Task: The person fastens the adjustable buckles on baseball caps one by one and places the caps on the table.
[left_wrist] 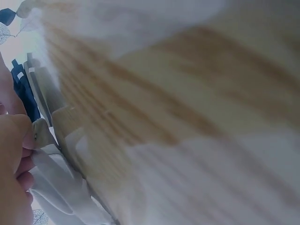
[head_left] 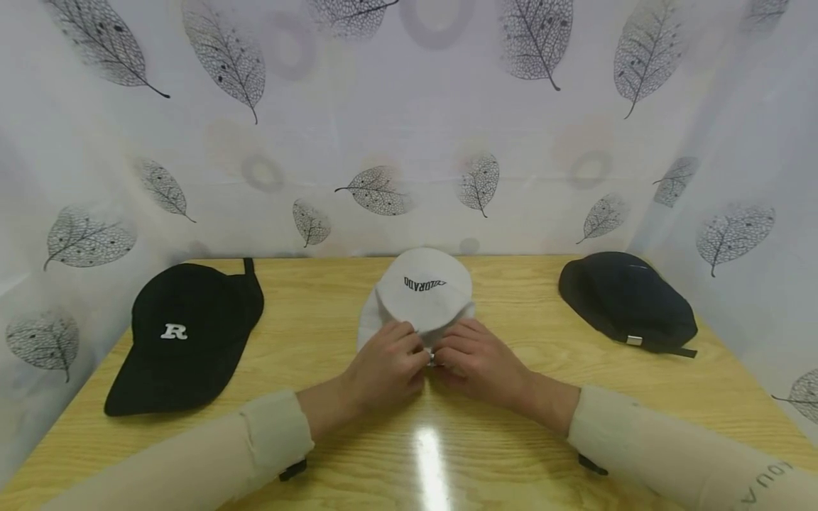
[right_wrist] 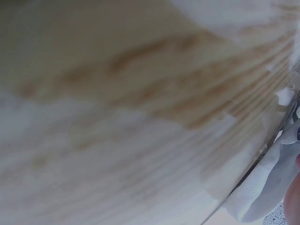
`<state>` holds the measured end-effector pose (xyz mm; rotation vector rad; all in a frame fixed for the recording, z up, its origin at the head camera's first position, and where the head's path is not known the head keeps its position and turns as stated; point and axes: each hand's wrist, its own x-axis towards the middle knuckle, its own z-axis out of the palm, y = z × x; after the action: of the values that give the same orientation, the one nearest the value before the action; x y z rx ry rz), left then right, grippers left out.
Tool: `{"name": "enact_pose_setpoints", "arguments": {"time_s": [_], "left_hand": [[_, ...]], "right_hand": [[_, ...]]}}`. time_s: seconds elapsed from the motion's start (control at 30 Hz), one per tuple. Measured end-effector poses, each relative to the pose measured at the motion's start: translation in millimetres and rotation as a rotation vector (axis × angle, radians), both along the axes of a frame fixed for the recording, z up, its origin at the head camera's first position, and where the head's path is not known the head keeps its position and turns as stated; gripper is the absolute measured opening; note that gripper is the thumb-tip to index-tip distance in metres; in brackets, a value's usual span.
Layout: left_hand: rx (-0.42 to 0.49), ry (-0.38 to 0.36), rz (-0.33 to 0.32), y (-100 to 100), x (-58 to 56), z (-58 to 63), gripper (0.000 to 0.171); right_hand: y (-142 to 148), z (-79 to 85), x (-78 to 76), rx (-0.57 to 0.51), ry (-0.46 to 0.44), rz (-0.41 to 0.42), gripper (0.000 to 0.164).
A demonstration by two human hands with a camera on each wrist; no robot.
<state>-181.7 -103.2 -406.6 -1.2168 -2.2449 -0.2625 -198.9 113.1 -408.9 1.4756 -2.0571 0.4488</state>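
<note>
Left hand (head_left: 390, 365) and right hand (head_left: 482, 363), fingers curled, pinch the near edge of the white cap (head_left: 427, 284), mid-table; crown rounded, dark lettering inverted. Table (head_left: 511, 323) glossy, wood-grained. Black cap (head_left: 192, 305), curved brim, lies left; navy cap (head_left: 623, 298), shiny clasp, right. Behind: leaf-printed sheet (head_left: 409, 106).

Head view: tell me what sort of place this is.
Probably a booth-like workspace set up for handling things: leaf-print sheeting hangs behind and at both sides of a wood-grain table, where a black cap, a white cap and a dark navy cap sit spaced apart.
</note>
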Motion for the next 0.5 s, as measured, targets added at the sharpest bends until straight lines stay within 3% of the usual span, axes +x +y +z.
{"name": "enact_pose_setpoints", "arguments": {"time_s": [0.27, 0.5], "left_hand": [[0.009, 0.013, 0.017, 1.2, -0.2, -0.1, 0.006], [-0.005, 0.032, 0.097, -0.1, 0.9, 1.2, 0.010]], "right_hand": [[0.7, -0.6, 0.3, -0.010, -0.005, -0.002, 0.022], [1.1, 0.7, 0.6, -0.012, 0.000, -0.012, 0.022]]}}
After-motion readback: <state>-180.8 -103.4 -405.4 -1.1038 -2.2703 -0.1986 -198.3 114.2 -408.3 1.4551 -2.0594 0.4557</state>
